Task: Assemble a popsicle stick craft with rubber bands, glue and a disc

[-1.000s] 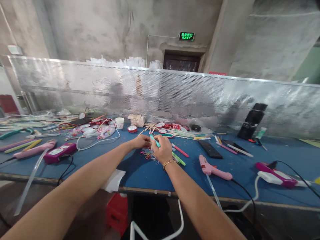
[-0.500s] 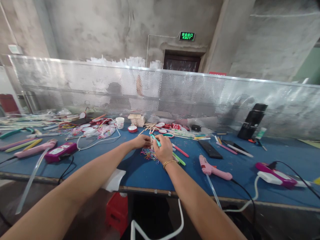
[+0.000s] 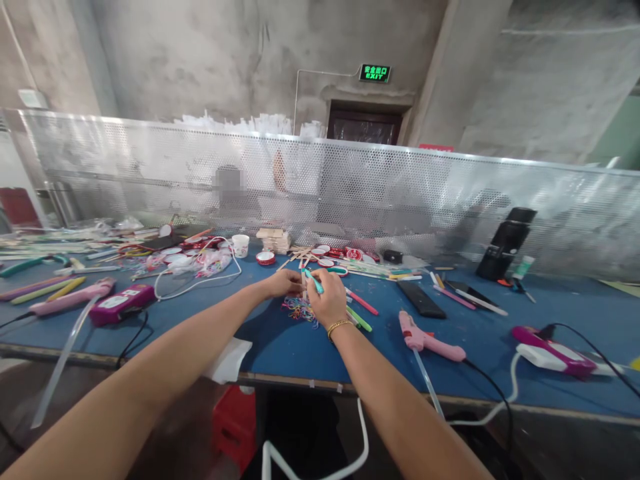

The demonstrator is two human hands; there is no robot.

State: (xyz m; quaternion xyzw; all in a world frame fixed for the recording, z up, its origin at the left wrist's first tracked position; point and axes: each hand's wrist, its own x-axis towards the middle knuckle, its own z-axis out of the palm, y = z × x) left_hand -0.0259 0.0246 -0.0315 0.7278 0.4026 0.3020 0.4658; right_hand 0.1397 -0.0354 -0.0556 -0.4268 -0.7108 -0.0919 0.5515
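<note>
My right hand (image 3: 329, 297) is closed round a teal marker pen (image 3: 315, 282), its tip pointing up and left. Facing it, my left hand (image 3: 286, 283) pinches what looks like a thin wooden stick (image 3: 303, 283); fingers cover most of it. The marker's tip is close to the stick, but I cannot tell if they touch. Under the hands lies a tangle of colourful strings (image 3: 300, 310). Beside my right hand are a red marker (image 3: 363, 302) and a green marker (image 3: 361, 320).
A pink glue gun (image 3: 427, 339) and a black phone (image 3: 421, 298) lie to the right. Another pink glue gun (image 3: 73, 298) lies left, near a purple power strip (image 3: 123, 305). Behind stand a paper cup (image 3: 241, 246), stacked wooden pieces (image 3: 273, 240) and a perforated metal screen (image 3: 350, 187).
The marker and my right hand have shifted very slightly. My left hand keeps its place, and the things on the table have not moved.
</note>
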